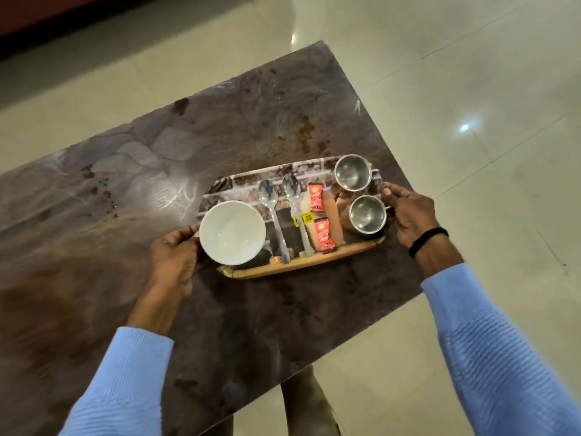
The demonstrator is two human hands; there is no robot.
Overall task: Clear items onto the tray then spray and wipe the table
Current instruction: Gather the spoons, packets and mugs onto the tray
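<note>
I am gripping the tray (298, 266) at both short ends. My left hand (176, 256) is curling round the end beside the white bowl (232, 232), and my right hand (408, 212) is wrapping the opposite end next to the steel cups (367, 214), thumb lying along the rim. Both arms are reaching forward. The tray is sitting over the right part of the brown table (125, 184), carrying spoons (268, 196) and red sachets (315, 196). I cannot tell whether it is resting or lifted.

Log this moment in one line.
left hand grips tray end | right hand grips other end | aboard: bowl, spoons, cups, sachets | table stained
</note>
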